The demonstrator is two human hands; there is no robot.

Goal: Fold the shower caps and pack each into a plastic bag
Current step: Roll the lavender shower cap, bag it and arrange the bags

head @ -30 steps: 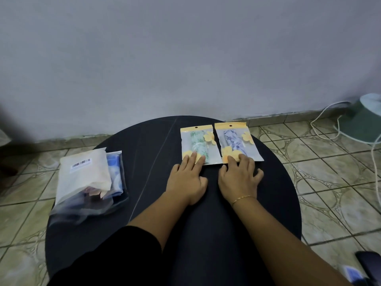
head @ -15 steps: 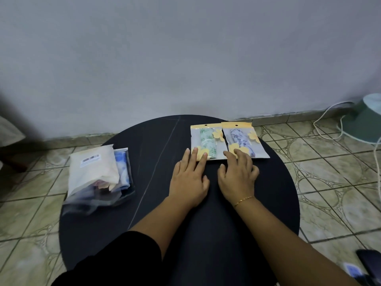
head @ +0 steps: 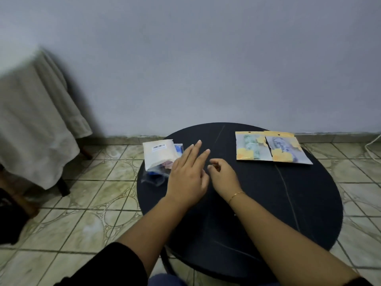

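Two packed plastic bags lie flat side by side at the far right edge of the round black table (head: 268,203), touching along their long sides. The left packed bag (head: 250,149) shows a folded green-patterned shower cap through its clear face; the right packed bag (head: 287,150) shows a folded blue-grey one. Both have yellow header strips and yellow flower prints, and neither hand is near them, so these two look finished.

At the far left edge of the table sits a stack of supplies (head: 161,159): a white pouch with a barcode label on top, and under it clear plastic with blue and pink material showing. It cannot be told how many caps or bags are in there, but the stack suggests more packing is left.

The left hand (head: 186,178) is spread flat and wide open, palm down, fingers stretched toward the stack; its fingertips reach beside the pouch's near corner, though whether they touch it is unclear. It grasps nothing. The right hand (head: 221,175) hovers just beside it over the bare table centre, loosely curled, fingers bent inward, with nothing held. A thin bracelet (head: 236,196) sits on that wrist.

Judged from this, the next cap is about to be picked out of the stack.
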